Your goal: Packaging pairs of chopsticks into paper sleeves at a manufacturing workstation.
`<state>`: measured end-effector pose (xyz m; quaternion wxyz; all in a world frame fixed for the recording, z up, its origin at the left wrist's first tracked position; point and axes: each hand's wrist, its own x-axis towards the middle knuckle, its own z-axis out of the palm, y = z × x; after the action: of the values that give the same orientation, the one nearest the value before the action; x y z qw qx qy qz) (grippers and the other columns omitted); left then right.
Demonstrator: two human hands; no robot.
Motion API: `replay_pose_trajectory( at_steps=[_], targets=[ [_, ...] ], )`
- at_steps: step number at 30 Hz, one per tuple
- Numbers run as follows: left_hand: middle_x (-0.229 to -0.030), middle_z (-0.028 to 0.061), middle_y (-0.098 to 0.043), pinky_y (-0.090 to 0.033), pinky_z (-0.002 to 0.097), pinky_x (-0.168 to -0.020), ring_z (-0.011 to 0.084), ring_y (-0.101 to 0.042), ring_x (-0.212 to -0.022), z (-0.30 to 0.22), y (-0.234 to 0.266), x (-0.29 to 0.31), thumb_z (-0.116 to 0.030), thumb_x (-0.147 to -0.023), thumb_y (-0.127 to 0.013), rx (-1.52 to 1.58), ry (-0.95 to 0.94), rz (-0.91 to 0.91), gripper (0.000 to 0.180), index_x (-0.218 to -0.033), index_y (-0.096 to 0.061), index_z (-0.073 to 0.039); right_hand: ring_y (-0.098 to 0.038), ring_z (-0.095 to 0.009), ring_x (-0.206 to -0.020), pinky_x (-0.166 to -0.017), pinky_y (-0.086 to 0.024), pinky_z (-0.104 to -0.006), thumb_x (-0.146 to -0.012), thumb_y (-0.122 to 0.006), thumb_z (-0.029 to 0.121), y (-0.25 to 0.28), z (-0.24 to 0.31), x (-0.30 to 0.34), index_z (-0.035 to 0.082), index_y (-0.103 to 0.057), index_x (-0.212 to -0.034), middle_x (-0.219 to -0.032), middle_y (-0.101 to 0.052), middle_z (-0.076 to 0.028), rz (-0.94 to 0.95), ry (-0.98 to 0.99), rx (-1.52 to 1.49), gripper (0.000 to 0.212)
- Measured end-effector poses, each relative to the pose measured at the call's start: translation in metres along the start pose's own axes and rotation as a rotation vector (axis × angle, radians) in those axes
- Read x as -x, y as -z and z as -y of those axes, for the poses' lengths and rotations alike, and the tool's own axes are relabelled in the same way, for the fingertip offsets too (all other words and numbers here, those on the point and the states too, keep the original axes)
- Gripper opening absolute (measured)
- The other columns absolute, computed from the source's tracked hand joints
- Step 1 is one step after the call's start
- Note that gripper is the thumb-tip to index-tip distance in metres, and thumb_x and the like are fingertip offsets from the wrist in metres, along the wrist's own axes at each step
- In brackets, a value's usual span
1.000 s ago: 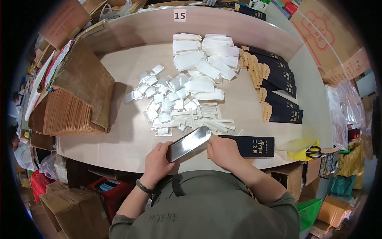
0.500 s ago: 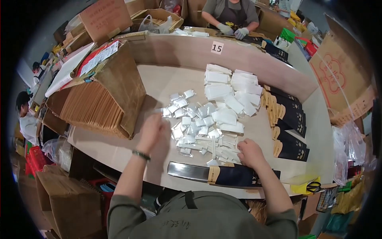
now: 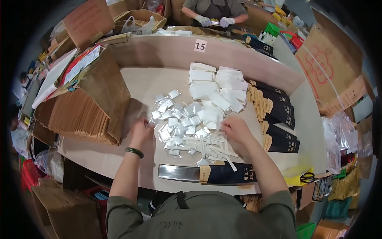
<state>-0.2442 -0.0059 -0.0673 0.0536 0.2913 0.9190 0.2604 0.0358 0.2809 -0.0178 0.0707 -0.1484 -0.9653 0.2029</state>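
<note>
My left hand, a green bangle on its wrist, hovers at the left edge of a pile of small clear-wrapped white sachets. Its fingers are curled together; what they hold, if anything, is too small to make out. My right hand is closed, fingertips by the lower end of the stacked white paper packets; its grip is blurred. Narrow white paper strips lie below it. Closest to me rests a long shiny silver pack partly inside a dark blue and tan sleeve, with one white strip across it.
A carton of brown card pieces stands at left. Several dark blue sleeves lie fanned at right. Black-handled scissors sit at the right front edge on yellow material. Behind the partition, a gloved co-worker handles something.
My right hand has moved up and away from the strips toward the white packets. A white strip now lies across the dark sleeve. The whole view has shifted slightly.
</note>
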Motion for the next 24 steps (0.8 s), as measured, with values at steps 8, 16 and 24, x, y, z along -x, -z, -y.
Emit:
replay_pose_trajectory(
  at_steps=[8, 16, 24],
  targets=[
    [-0.079, 0.0088, -0.063, -0.049, 0.0329, -0.067, 0.0194, -0.060, -0.071, -0.049, 0.027, 0.126, -0.009, -0.087, -0.067, 0.466, -0.205, 0.206, 0.016, -0.102, -0.061, -0.005, -0.064, -0.038, -0.085, -0.076, -0.051, -0.0487, -0.083, -0.061, 0.016, -0.036, -0.021, -0.050, 0.006, -0.066, -0.085, -0.089, -0.066, -0.017, -0.047, -0.005, 0.271, 0.012],
    [-0.104, 0.0126, -0.061, -0.050, 0.0418, -0.079, 0.0339, -0.060, -0.092, -0.079, 0.019, 0.171, -0.016, -0.072, -0.080, 0.168, -0.396, 0.048, 0.041, -0.109, -0.063, -0.010, -0.063, -0.039, -0.074, -0.066, -0.049, -0.0473, -0.074, -0.063, 0.018, -0.003, 0.009, -0.037, 0.002, -0.065, -0.076, -0.076, -0.065, -0.020, -0.038, -0.026, 0.170, 0.016],
    [-0.093, 0.0155, -0.068, -0.053, 0.0417, -0.074, 0.0340, -0.066, -0.084, 0.042, 0.166, 0.041, -0.019, -0.087, -0.066, -0.329, -0.043, -0.571, 0.024, -0.104, -0.068, -0.002, -0.063, -0.034, -0.065, -0.060, -0.047, -0.0431, -0.075, -0.066, 0.021, 0.018, 0.047, 0.021, 0.000, -0.062, -0.072, -0.067, -0.063, -0.019, 0.156, -0.265, 0.103, 0.022]
  ],
)
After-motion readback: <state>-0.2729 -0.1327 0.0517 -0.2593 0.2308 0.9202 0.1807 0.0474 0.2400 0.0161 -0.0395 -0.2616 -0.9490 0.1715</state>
